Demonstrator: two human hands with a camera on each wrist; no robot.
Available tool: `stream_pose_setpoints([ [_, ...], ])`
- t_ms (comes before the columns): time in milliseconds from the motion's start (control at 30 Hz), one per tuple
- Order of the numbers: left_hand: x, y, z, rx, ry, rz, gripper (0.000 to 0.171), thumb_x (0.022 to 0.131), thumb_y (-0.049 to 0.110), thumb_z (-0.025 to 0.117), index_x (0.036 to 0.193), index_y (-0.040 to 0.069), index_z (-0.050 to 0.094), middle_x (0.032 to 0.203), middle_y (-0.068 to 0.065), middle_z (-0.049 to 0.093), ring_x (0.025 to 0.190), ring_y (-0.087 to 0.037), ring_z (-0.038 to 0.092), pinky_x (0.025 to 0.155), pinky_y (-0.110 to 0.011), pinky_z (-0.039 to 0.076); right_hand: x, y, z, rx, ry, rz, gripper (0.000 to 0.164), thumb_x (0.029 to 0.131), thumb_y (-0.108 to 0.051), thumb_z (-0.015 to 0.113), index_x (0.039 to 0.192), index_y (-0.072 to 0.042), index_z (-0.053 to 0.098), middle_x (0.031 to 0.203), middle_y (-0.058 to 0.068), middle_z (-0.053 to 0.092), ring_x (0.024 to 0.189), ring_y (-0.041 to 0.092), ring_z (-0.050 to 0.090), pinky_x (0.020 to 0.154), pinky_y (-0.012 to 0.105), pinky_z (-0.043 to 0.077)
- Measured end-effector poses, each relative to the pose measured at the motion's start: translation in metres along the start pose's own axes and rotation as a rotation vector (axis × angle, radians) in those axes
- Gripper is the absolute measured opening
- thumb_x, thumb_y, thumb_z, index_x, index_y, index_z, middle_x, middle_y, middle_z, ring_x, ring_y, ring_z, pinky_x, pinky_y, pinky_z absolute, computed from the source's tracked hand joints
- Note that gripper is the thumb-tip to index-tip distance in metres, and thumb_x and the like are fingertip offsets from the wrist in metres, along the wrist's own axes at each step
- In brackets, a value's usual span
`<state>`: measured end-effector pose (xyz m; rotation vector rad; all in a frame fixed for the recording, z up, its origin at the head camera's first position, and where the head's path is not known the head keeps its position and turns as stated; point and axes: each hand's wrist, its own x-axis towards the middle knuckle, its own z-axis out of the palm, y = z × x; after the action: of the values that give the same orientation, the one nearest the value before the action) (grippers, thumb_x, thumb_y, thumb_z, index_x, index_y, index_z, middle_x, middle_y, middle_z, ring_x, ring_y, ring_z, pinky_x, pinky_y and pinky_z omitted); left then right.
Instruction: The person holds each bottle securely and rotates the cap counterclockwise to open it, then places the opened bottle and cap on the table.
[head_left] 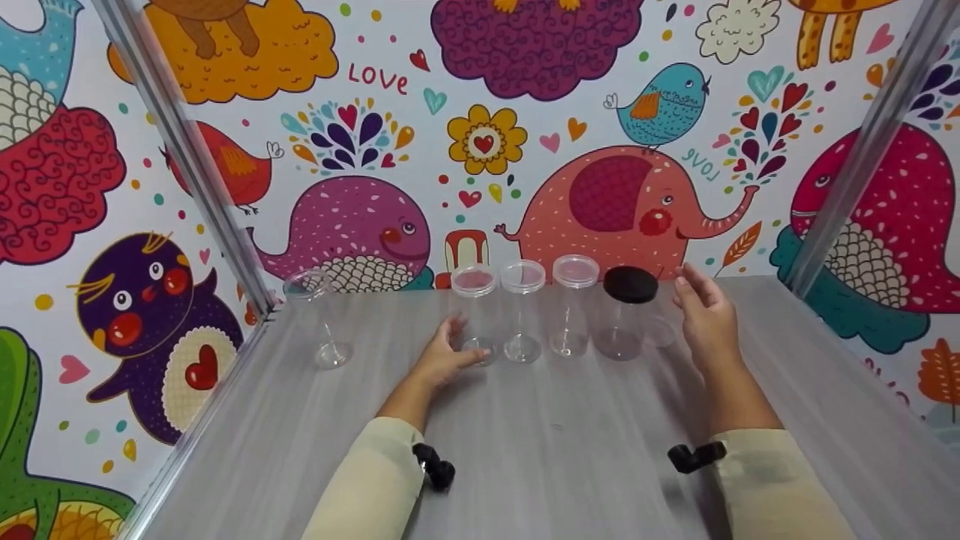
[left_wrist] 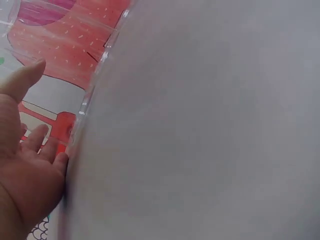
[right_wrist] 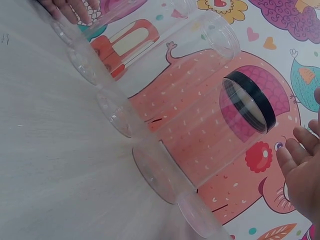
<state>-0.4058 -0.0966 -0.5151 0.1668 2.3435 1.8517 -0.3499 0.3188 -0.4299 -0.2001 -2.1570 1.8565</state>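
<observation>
Four clear plastic jars stand upright in a row at the back of the table. My left hand [head_left: 441, 360] is beside the leftmost jar [head_left: 475, 315] of that row, its thumb extended across the base and its fingers spread. Two similar jars [head_left: 523, 315] [head_left: 574, 315] stand next to it. At the right end is a wider jar [right_wrist: 200, 145] with a black lid [head_left: 631, 284]. My right hand [head_left: 709, 322] is raised to the right of this jar, fingers loosely bent, apart from it. A small clear disc [head_left: 660, 332] sits between them at table level.
Another clear jar [head_left: 321, 322] stands apart at the back left. A patterned wall [head_left: 480, 210] rises directly behind the grey table [head_left: 555, 457]. Metal posts [head_left: 187, 150] mark the corners. A black wrist mount [head_left: 435, 466] juts from each sleeve.
</observation>
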Motion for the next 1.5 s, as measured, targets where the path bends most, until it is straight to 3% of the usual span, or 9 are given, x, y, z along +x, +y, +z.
stream_pose_setpoints([
  [100, -0.001, 0.001, 0.003, 0.011, 0.008, 0.015, 0.104, 0.087, 0.027, 0.09, 0.168, 0.015, 0.027, 0.175, -0.006, 0.036, 0.166, -0.03, 0.028, 0.135, -0.053, 0.025, -0.001, -0.002, 0.001, 0.002, 0.009, -0.029, 0.069, 0.111, -0.054, 0.047, 0.17, -0.025, 0.029, 0.176, 0.002, 0.035, 0.161, 0.025, 0.039, 0.114, 0.014, 0.046],
  [200, -0.002, 0.003, 0.005, 0.028, 0.021, 0.013, 0.1, 0.088, 0.026, 0.089, 0.167, 0.014, 0.03, 0.173, -0.006, 0.04, 0.164, -0.031, 0.032, 0.135, -0.052, 0.028, 0.0, 0.0, 0.002, 0.008, 0.019, -0.055, 0.067, 0.111, -0.051, 0.048, 0.17, -0.024, 0.031, 0.175, 0.003, 0.038, 0.16, 0.025, 0.04, 0.115, 0.016, 0.046],
  [400, -0.009, 0.005, 0.002, 0.039, 0.052, -0.016, 0.091, 0.086, 0.026, 0.09, 0.161, 0.015, 0.041, 0.167, -0.009, 0.048, 0.159, -0.033, 0.042, 0.131, -0.054, 0.035, 0.0, 0.001, 0.004, 0.013, 0.004, -0.044, 0.066, 0.11, -0.054, 0.049, 0.169, -0.029, 0.034, 0.174, -0.001, 0.04, 0.16, 0.025, 0.04, 0.123, 0.029, 0.043],
  [567, -0.014, 0.007, -0.004, 0.038, 0.075, -0.01, 0.084, 0.086, 0.026, 0.09, 0.155, 0.014, 0.044, 0.164, -0.01, 0.051, 0.156, -0.033, 0.045, 0.13, -0.053, 0.036, 0.0, 0.001, 0.006, 0.021, -0.009, -0.07, 0.067, 0.109, -0.056, 0.052, 0.168, -0.03, 0.036, 0.172, 0.0, 0.042, 0.158, 0.022, 0.042, 0.116, 0.019, 0.047],
  [867, -0.02, 0.021, -0.005, -0.034, 0.048, 0.173, 0.078, 0.084, 0.015, 0.088, 0.148, 0.011, 0.043, 0.16, -0.011, 0.056, 0.157, -0.031, 0.045, 0.133, -0.053, 0.031, -0.005, -0.009, 0.016, 0.031, -0.066, -0.18, 0.067, 0.107, -0.048, 0.062, 0.166, -0.025, 0.04, 0.17, 0.004, 0.046, 0.158, 0.025, 0.043, 0.114, 0.016, 0.046],
  [1167, -0.026, 0.032, 0.007, 0.006, 0.002, 0.221, 0.085, 0.085, 0.026, 0.09, 0.155, 0.022, 0.042, 0.16, -0.007, 0.056, 0.156, -0.03, 0.047, 0.129, -0.059, 0.035, -0.018, -0.022, 0.047, 0.061, -0.148, -0.298, 0.065, 0.105, -0.035, 0.068, 0.163, -0.017, 0.043, 0.161, 0.008, 0.054, 0.15, 0.025, 0.051, 0.108, 0.01, 0.05],
  [1500, -0.033, 0.041, 0.016, 0.051, -0.013, 0.271, 0.084, 0.082, 0.036, 0.092, 0.153, 0.025, 0.047, 0.155, -0.002, 0.061, 0.146, -0.026, 0.055, 0.127, -0.057, 0.041, -0.028, -0.033, 0.086, 0.053, -0.21, -0.344, 0.064, 0.104, -0.029, 0.07, 0.162, -0.02, 0.045, 0.16, 0.003, 0.057, 0.15, 0.02, 0.053, 0.116, 0.02, 0.049],
])
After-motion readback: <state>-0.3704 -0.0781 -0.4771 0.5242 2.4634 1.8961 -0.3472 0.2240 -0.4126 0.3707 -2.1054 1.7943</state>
